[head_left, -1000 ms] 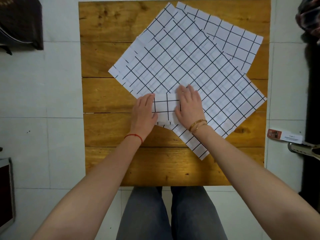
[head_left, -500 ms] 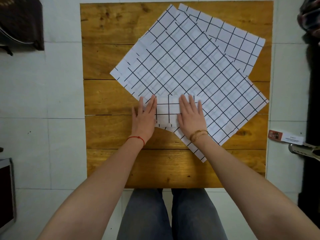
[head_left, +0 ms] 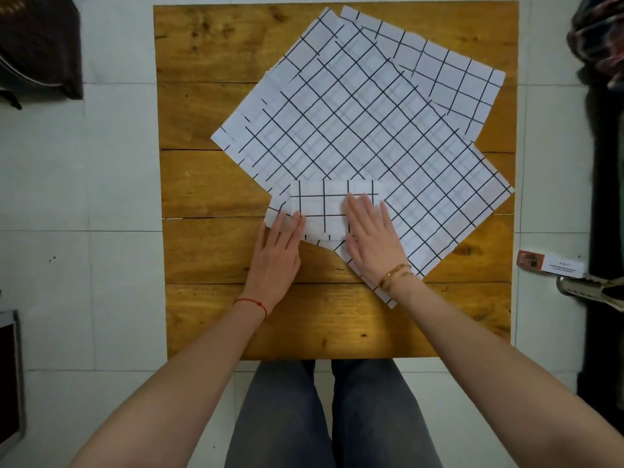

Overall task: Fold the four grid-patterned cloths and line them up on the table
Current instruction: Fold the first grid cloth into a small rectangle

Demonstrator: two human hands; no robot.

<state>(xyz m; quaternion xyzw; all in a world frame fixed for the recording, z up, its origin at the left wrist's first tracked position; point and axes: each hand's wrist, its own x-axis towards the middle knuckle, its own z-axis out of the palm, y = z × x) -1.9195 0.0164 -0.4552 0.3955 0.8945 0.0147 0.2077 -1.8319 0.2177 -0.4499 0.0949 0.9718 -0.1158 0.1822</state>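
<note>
A folded cloth (head_left: 329, 211) was seen lying flat near the middle of the wooden table (head_left: 209, 184), its long axis running left to right, parallel to the table's near edge. It lay partly on the bare wood and partly on the lower-left edge of a large spread cloth (head_left: 354, 130). That spread cloth was turned diagonally, so that its corners pointed toward the table's sides and its nearest corner reached toward the person. A further unfolded cloth (head_left: 456, 79) was visible beneath it at the far right, also at a slant. How many cloths were stacked there could not be told.

The left hand (head_left: 275, 258) was laid flat with straight fingers, the fingertips pressed on the left end of the folded cloth. The right hand (head_left: 373, 238) was likewise spread flat, pressed on the right end and on the spread cloth beside it. Nothing was grasped by either hand.
</note>
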